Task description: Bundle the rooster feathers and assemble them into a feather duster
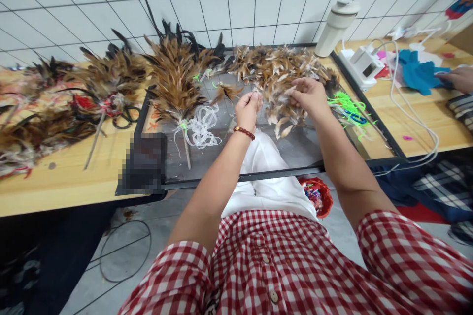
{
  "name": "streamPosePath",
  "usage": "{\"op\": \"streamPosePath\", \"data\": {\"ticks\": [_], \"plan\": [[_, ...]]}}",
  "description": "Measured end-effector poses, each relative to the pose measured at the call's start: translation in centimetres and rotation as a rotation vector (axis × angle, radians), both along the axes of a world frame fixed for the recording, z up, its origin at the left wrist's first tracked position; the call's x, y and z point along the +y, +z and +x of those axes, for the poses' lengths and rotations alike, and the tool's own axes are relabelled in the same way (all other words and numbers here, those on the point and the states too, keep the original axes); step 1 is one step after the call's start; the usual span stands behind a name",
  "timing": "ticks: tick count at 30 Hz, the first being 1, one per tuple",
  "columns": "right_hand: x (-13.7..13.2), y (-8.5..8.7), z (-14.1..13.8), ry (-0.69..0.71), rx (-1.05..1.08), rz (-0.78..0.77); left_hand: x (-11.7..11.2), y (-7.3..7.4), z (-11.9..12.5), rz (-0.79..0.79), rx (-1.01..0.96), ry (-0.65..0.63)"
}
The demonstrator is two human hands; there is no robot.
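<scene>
My left hand (248,110), with a red bead bracelet at the wrist, is closed in a pinch over the dark tray (281,157), holding something small I cannot make out. My right hand (309,94) is closed on a few loose brown feathers beside the big pile of loose feathers (275,71). A finished feather duster (173,83) lies left of my hands, next to a tangle of white cord (201,127). Bright green ties (345,104) lie right of my right hand.
More feather dusters (55,103) and black scissors (127,117) lie on the wooden table at the left. A white flask (335,27), a white power strip (364,65) with cables and blue cloth (417,75) sit right. Another person's hand (458,78) rests at the far right. A red bowl (318,196) is on the floor.
</scene>
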State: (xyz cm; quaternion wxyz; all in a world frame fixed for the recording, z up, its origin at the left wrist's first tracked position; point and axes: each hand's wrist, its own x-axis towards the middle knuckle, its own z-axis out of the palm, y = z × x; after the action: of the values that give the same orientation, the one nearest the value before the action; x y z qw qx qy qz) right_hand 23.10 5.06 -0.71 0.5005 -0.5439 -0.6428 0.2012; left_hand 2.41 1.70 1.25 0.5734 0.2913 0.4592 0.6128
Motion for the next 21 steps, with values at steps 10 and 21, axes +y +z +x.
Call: {"op": "streamPosePath", "data": {"ticks": [10, 21], "plan": [[-1.8, 1.4, -0.7, 0.114, -0.698, 0.185, 0.4, -0.2, 0.0, -0.048, -0.027, 0.061], [-2.2, 0.9, -2.9, 0.003, -0.357, 0.269, -0.4, -0.1, 0.1, -0.098, -0.070, -0.141]]}}
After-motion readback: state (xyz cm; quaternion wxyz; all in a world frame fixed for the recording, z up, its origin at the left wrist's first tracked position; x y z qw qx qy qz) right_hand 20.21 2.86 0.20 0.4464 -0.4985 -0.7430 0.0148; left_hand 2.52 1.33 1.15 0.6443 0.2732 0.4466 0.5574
